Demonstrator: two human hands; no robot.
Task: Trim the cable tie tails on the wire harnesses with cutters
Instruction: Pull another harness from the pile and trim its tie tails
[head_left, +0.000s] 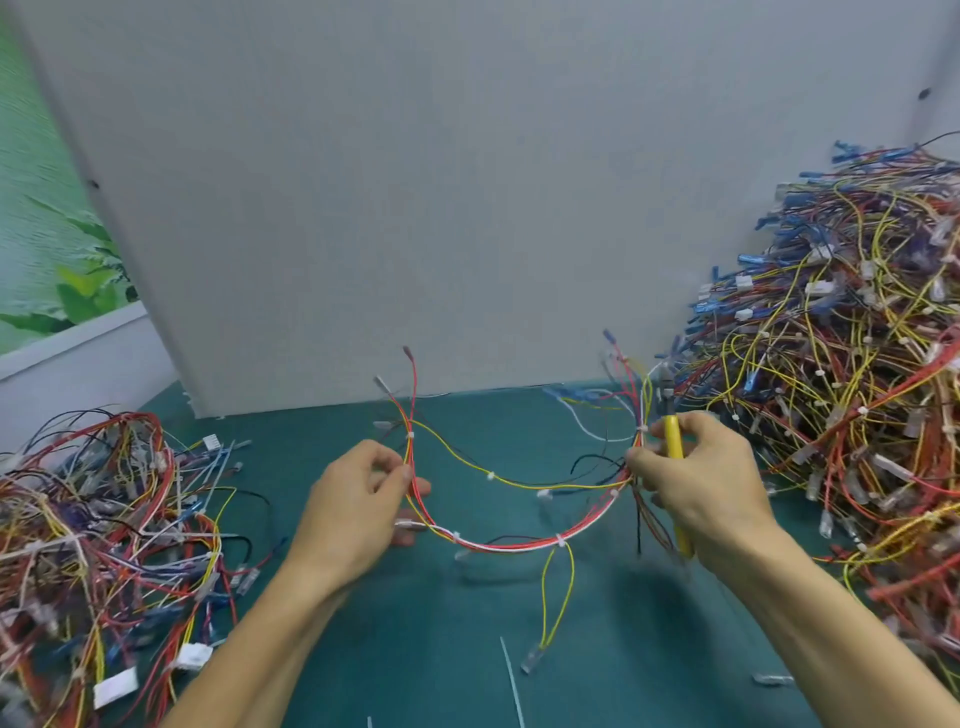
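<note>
Both forearms reach in from the near edge over the green table (467, 649). The left hand (358, 499) is palm-inward, its grip pinching the left end of a wire harness (498, 540), thumb against forefinger. The harness sags in a loop across to the right hand (696, 483), whose fingers close on its right end and on yellow-handled cutters (675, 447), nose pointing far; the blades look blurred, so open or closed is unclear. Harness piles sit left (98, 519) and right (852, 364).

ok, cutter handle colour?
Yellow. The cutters sit in the right hand; the head view shows them best.
</note>
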